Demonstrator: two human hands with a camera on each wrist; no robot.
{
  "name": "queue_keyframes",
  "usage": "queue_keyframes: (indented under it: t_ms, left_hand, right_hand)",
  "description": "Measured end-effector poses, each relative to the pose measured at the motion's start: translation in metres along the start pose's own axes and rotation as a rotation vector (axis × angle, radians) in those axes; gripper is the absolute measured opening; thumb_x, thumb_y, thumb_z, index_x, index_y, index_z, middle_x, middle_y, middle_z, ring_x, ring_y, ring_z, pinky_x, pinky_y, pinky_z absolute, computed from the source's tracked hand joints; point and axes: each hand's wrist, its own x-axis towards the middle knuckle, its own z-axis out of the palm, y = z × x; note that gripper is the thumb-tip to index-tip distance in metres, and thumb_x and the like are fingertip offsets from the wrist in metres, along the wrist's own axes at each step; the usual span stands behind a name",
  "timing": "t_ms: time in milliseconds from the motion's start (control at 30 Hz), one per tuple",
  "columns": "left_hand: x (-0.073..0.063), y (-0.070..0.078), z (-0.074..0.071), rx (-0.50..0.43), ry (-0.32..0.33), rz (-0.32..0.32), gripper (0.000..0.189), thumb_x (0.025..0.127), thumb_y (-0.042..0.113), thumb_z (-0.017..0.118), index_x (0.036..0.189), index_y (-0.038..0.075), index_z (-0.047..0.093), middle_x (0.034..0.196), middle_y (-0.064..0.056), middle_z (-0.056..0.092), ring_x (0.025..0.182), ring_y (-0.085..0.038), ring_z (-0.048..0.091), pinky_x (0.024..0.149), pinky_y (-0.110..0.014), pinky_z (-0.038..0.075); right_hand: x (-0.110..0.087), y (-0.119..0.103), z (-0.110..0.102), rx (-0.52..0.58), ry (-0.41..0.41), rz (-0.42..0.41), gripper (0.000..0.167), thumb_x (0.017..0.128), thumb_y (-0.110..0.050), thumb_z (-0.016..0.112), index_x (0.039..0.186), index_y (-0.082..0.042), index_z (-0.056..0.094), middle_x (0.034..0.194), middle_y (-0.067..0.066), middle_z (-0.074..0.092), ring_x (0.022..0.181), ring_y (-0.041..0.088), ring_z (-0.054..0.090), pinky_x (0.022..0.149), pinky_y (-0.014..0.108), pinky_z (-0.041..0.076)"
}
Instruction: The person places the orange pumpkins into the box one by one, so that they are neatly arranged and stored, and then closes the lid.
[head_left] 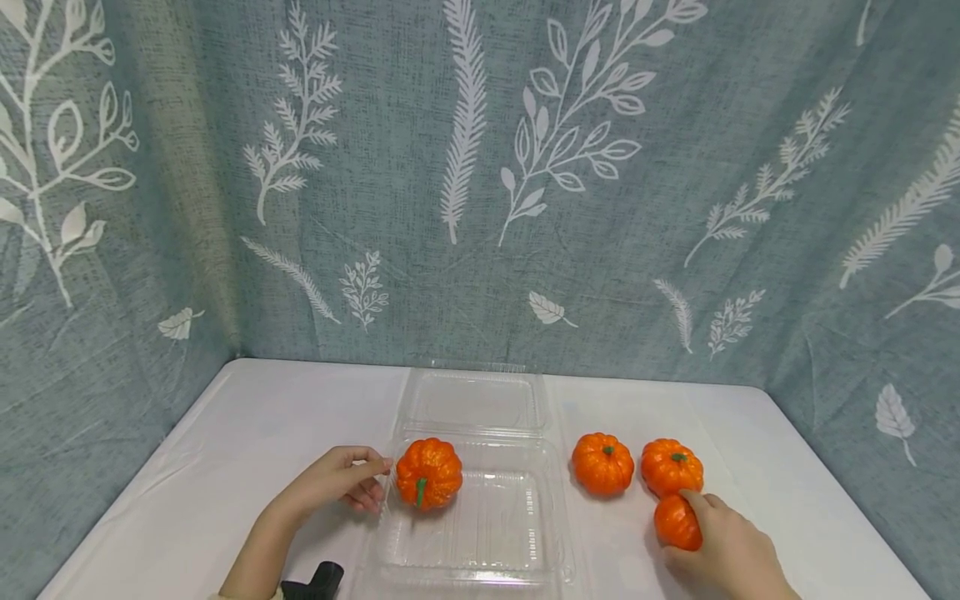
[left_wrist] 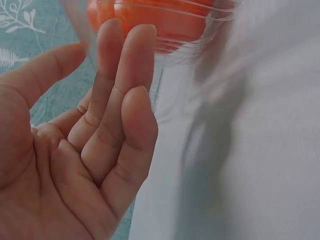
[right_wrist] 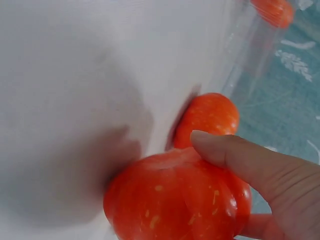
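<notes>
At the left side of a clear plastic clamshell box (head_left: 472,575), my left hand (head_left: 341,483) has its fingers loosely extended, fingertips right at the rim. The left wrist view shows these fingers (left_wrist: 135,65) against the transparent wall, with orange showing through. One orange toy pumpkin (head_left: 430,473) with a green stem sits tilted in the box's left part. My right hand (head_left: 727,542) grips another small pumpkin (head_left: 677,523), thumb and fingers around its sides. Just behind it are two more pumpkins, one (head_left: 672,467) close by and one (head_left: 602,464) farther left.
The box's lid (head_left: 476,400) lies folded back toward the curtain. A white-covered table (head_left: 300,392) carries everything. Blue-green curtains (head_left: 420,283) with white leaf prints enclose its back and sides. A black strap piece (head_left: 318,579) is at my left wrist.
</notes>
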Motion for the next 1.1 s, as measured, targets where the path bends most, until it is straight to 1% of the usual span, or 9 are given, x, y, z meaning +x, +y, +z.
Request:
queue_keyframes:
  t_ms: [100,233,333,467,600,700,767,933,1100]
  left_hand:
    - [-0.001,0.0,-0.002,0.006,-0.007,-0.004,0.035,0.095,0.027,0.05,0.098,-0.006,0.06,0.072,-0.005,0.067,0.06,-0.014,0.064,0.058,-0.03,0.051]
    - [-0.004,0.0,-0.005,0.008,-0.057,0.002,0.034,0.093,0.024,0.05,0.099,-0.008,0.06,0.075,-0.007,0.068,0.061,-0.015,0.065,0.059,-0.031,0.051]
    - [-0.005,-0.001,-0.006,0.006,-0.1,0.008,0.035,0.092,0.023,0.05,0.102,-0.009,0.059,0.075,-0.007,0.067,0.06,-0.015,0.064,0.059,-0.031,0.051]
    - [-0.005,0.0,-0.006,0.009,-0.121,0.014,0.035,0.092,0.024,0.049,0.099,-0.01,0.059,0.072,-0.005,0.067,0.059,-0.013,0.064,0.058,-0.03,0.051]
    - [-0.004,0.001,-0.004,0.003,-0.119,0.011,0.034,0.093,0.023,0.05,0.096,-0.009,0.059,0.069,-0.004,0.066,0.056,-0.012,0.063,0.056,-0.029,0.051]
    - [-0.004,0.001,-0.003,-0.008,-0.113,0.002,0.032,0.093,0.023,0.051,0.094,-0.009,0.058,0.068,-0.004,0.065,0.055,-0.012,0.062,0.054,-0.028,0.05]
    - [-0.004,0.001,-0.003,-0.014,-0.111,-0.001,0.032,0.093,0.023,0.051,0.093,-0.008,0.058,0.067,-0.004,0.065,0.054,-0.011,0.062,0.054,-0.027,0.05]
    - [-0.005,0.0,-0.003,-0.022,-0.107,-0.007,0.032,0.093,0.024,0.052,0.093,-0.008,0.058,0.067,-0.005,0.066,0.054,-0.011,0.062,0.053,-0.026,0.05]
    - [-0.005,-0.002,-0.003,-0.023,-0.104,-0.008,0.033,0.092,0.025,0.053,0.093,-0.008,0.058,0.067,-0.005,0.066,0.054,-0.011,0.062,0.053,-0.026,0.05]
  right_hand:
    - [-0.001,0.0,-0.003,0.021,-0.003,-0.023,0.083,0.061,-0.042,0.082,0.122,0.004,0.051,0.11,0.022,0.058,0.088,0.033,0.059,0.077,0.056,0.046]
    - [-0.004,0.0,-0.004,0.046,0.015,-0.065,0.079,0.06,-0.04,0.082,0.121,0.002,0.053,0.11,0.019,0.06,0.091,0.032,0.059,0.079,0.055,0.045]
    - [-0.006,0.0,-0.006,0.061,0.024,-0.094,0.075,0.06,-0.037,0.083,0.119,0.0,0.055,0.106,0.015,0.063,0.09,0.03,0.06,0.078,0.053,0.045]
    - [-0.007,0.0,-0.009,0.069,-0.013,-0.099,0.074,0.059,-0.036,0.084,0.118,-0.001,0.056,0.102,0.012,0.064,0.087,0.026,0.059,0.078,0.052,0.046]
    - [-0.005,0.001,-0.015,0.06,-0.074,-0.106,0.086,0.059,-0.04,0.083,0.123,0.005,0.049,0.101,0.012,0.063,0.087,0.025,0.059,0.079,0.05,0.047]
    - [-0.004,0.002,-0.02,0.059,-0.101,-0.119,0.088,0.061,-0.04,0.083,0.125,0.006,0.045,0.1,0.011,0.063,0.086,0.024,0.058,0.078,0.048,0.047]
    - [-0.004,0.002,-0.023,0.061,-0.109,-0.13,0.082,0.061,-0.038,0.083,0.122,0.004,0.047,0.097,0.008,0.063,0.083,0.022,0.057,0.076,0.046,0.048]
    - [-0.003,0.001,-0.028,0.099,-0.132,-0.173,0.061,0.06,-0.028,0.084,0.109,-0.005,0.056,0.09,0.0,0.061,0.079,0.017,0.055,0.075,0.041,0.048]
    - [-0.003,0.004,-0.032,0.129,-0.191,-0.243,0.057,0.061,-0.022,0.084,0.108,-0.006,0.056,0.091,0.0,0.06,0.08,0.017,0.053,0.073,0.038,0.048]
